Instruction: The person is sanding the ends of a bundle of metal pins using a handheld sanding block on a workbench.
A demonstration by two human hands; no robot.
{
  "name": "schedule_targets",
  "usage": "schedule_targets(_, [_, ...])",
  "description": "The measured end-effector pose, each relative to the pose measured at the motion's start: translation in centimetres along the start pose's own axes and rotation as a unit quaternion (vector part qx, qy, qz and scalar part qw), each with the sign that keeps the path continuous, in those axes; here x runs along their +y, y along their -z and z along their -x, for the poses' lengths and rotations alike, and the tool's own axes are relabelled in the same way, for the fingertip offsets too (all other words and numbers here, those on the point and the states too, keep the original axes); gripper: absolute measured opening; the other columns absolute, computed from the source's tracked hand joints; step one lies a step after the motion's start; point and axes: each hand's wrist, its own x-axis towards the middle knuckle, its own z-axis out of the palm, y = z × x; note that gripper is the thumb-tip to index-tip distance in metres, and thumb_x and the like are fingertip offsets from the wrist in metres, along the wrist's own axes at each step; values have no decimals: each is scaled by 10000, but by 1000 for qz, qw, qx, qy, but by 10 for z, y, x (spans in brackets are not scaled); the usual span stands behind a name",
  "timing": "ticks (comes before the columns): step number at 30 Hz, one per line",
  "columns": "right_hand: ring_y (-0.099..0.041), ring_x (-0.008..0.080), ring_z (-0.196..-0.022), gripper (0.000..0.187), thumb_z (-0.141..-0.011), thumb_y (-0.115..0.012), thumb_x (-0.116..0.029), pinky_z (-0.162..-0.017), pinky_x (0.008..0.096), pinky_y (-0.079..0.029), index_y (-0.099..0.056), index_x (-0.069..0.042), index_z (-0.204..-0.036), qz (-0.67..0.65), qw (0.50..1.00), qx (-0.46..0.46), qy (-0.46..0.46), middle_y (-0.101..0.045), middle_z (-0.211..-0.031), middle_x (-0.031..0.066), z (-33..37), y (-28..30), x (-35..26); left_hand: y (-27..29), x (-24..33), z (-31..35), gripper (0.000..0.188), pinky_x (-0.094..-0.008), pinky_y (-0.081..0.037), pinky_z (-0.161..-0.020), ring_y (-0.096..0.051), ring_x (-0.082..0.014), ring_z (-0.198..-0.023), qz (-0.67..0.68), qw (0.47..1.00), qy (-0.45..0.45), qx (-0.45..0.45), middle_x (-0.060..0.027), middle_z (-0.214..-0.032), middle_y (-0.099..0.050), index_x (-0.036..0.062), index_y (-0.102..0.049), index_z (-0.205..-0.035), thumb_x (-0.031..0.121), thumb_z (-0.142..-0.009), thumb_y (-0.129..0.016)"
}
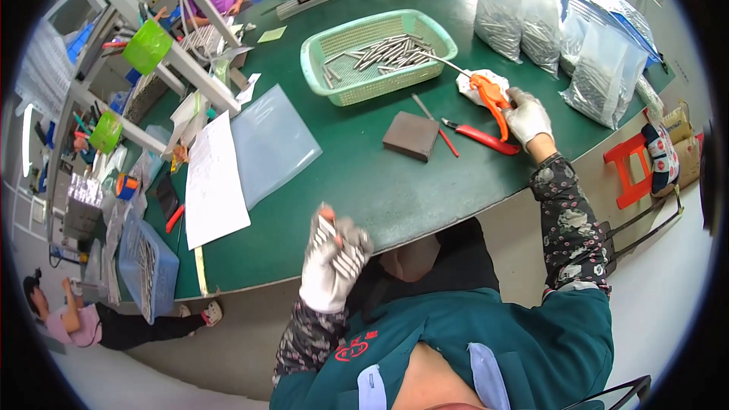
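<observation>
Green surface (pixel 364 201), workroom: from my remote post I see the gloved left hand (pixel 324 273), on the near side of the pale green basket (pixel 383 89), closed around a bundle of short metal rods (pixel 350 260). More loose rods (pixel 391 53) lie inside the basket. To the basket's right, the gloved right hand (pixel 529 117) curls against an orange air gun (pixel 490 91) (whether it grips, I cannot tell), its thin nozzle (pixel 453 66) crossing the basket's rim. Just in front of the basket sit a dark block (pixel 411 135) and red-handled pliers (pixel 486 139); filled clear bags (pixel 499 26) stand to its right, a plastic sheet (pixel 275 144) lies to its left.
</observation>
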Motion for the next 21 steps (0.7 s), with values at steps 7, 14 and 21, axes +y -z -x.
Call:
schedule_targets(7, [-549,241,-806,275,-790,-586,-157,-727,329,-449,-514,-15,-1014,-327,915,103,214,-554,-889,137,80,21,-88,-24,8,-66,70,-463,-429,-898,-571,-169,-742,140,977,-102,121,-39,-751,-556,82,-535,-874,24,-838,-522])
schedule_targets(14, [-559,139,-817,428,-913,-406,-393,-734,268,-458,-463,-24,-1121,-761,608,-215,-70,-580,-993,96,127,-53,-186,-29,-38,-88,322,-321,-511,-760,-568,-192,-831,-68,940,-291,163,-66,-888,-559,114,-474,-1038,-98,-798,-507])
schedule_targets(21, [-561,149,-793,353,-920,-414,-339,-746,259,-452,-551,-23,-995,-847,391,-315,-174,-589,-891,62,117,-61,-202,-13,-43,-90,403,-254,-452,-788,-524,-128,-869,-282,871,-392,92,-38,-949,-529,99,-470,-1060,-85,-738,-628])
